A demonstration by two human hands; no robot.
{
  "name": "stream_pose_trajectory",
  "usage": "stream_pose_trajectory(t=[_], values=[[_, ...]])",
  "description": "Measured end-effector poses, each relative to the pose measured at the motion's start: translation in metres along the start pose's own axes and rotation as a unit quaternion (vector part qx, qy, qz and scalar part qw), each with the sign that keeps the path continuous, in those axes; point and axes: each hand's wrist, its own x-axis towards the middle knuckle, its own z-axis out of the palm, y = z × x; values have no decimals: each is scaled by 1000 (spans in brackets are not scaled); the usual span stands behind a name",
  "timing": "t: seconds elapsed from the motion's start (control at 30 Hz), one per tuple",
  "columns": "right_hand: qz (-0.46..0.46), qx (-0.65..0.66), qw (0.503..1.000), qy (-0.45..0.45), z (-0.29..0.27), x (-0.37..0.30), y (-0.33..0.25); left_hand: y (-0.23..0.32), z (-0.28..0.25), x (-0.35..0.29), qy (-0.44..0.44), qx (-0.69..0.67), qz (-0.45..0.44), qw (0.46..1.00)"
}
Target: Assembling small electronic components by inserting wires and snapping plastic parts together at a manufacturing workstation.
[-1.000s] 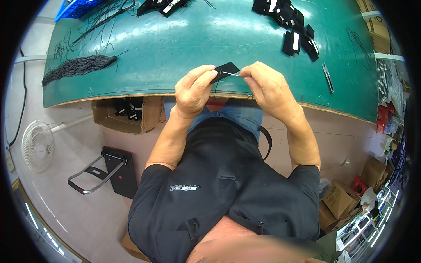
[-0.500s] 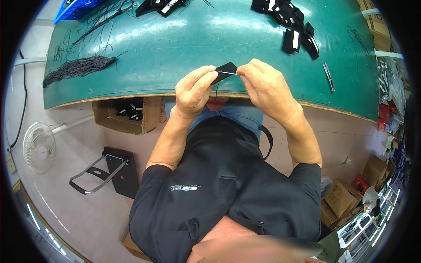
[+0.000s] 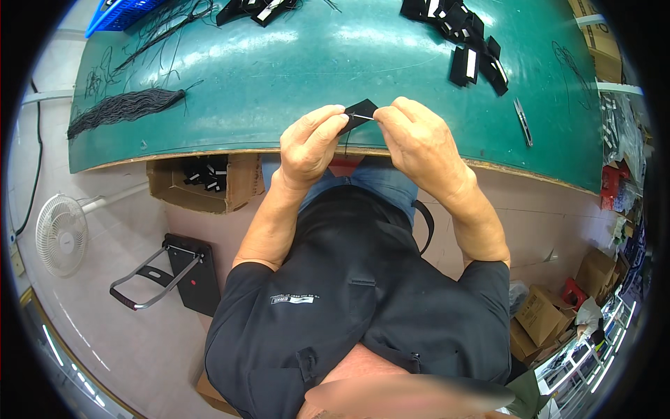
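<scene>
Over the table's near edge, my left hand [image 3: 307, 143] pinches a small flat black piece [image 3: 363, 108] between thumb and fingers. A dark cord [image 3: 346, 142] hangs down below that piece. Just to the right, the closed fingertips of my right hand [image 3: 422, 143] grip a thin silvery needle [image 3: 363, 117], which lies across the black piece with its tip close to my left thumb. Whether the tip passes through the piece is too small to tell.
On the green table [image 3: 279, 84] lie a grey cord bundle [image 3: 129, 112], thread snips [image 3: 523, 122] and a pile of black pieces with white labels [image 3: 464, 42]. A blue basket [image 3: 122, 14] stands far left. Under the edge is a cardboard box [image 3: 241, 185].
My right hand has shifted slightly left, toward the black piece, and less of the needle shows between the hands. My left hand has barely moved.
</scene>
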Motion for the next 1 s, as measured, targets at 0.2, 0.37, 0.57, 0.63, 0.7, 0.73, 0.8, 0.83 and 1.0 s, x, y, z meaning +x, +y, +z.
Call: stream_pose_trajectory(t=[0.2,0.37,0.57,0.63,0.7,0.73,0.8,0.83,1.0], values=[[12,18,999,31,13,-3,-4,0,0,1,5,-4,-5,1000],[20,29,998,58,14,-4,-8,6,-6,4,2,-6,-12,1000],[59,107,990,75,-6,-4,-19,20,-20,7,-3,-98,-206,974],[95,148,981,81,-5,-4,-24,27,-22,9,-3,-144,-267,953],[173,228,954,89,-1,-5,-28,36,-21,11,56,-301,-353,884],[171,229,954,89,3,-6,-28,39,-21,12,84,-376,-390,836],[162,243,950,112,10,-8,-29,43,-25,14,86,-388,-398,827],[157,250,947,124,12,-9,-29,44,-28,15,87,-400,-407,816],[76,154,976,133,9,-10,-26,52,-34,15,92,-412,-428,799]])
